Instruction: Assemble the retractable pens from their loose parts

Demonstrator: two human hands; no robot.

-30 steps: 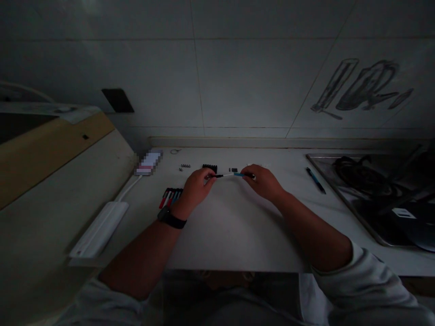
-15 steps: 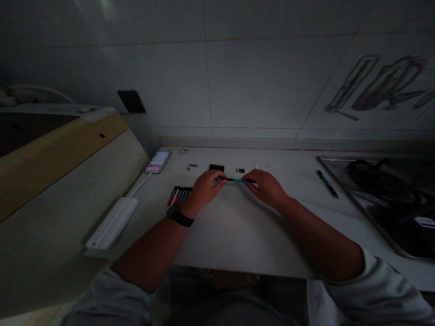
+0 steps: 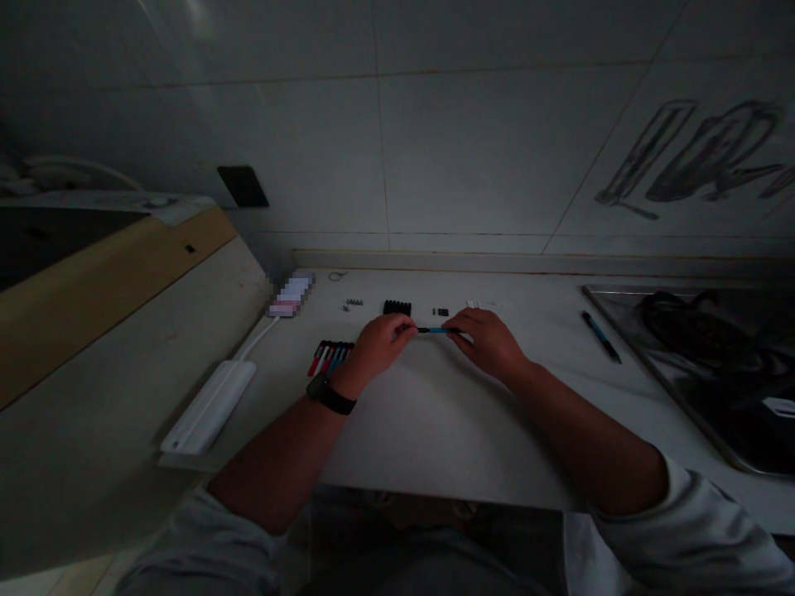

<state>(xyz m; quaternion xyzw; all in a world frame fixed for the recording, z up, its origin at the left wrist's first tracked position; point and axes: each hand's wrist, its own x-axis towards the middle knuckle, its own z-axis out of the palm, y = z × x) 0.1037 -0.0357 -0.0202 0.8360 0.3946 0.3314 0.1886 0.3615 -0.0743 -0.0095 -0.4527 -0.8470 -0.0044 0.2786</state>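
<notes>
My left hand (image 3: 380,345) and my right hand (image 3: 488,338) each pinch one end of a thin blue and black pen (image 3: 438,330), held level just above the white countertop (image 3: 435,414). Both hands are closed on it. A black watch (image 3: 329,396) sits on my left wrist. Just left of that hand lies a row of several red, black and blue pens (image 3: 330,357). Behind the hands are a black block of small parts (image 3: 397,307), a tiny black piece (image 3: 440,312) and a few small metal bits (image 3: 353,303).
A lone blue pen (image 3: 599,335) lies to the right, near a metal sink (image 3: 701,364) holding dark items. At left, a white power strip (image 3: 208,407) with its cable, a blurred small box (image 3: 289,295), and a raised wooden-edged surface (image 3: 118,281). A tiled wall stands behind.
The hands have drawn closer together along the pen, so less of it shows between them. The view shifted slightly to the left between the first frame and now.
</notes>
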